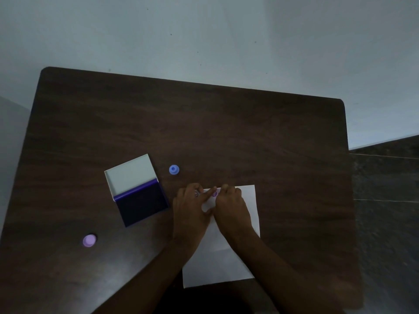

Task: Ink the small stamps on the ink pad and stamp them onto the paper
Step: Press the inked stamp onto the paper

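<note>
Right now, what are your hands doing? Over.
Both hands on paper: left hand steadying, right hand pressing purple stamp. Ink pad open. Blue stamp waiting. Nothing blocking.

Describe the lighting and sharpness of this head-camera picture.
Head view: dim and underexposed, with soft detail; the hands read as dark shapes on the white paper; faint sheen on the table at lower left; wide-angle lens bows the table edges; the purple stamp looks slightly blurred.
</note>
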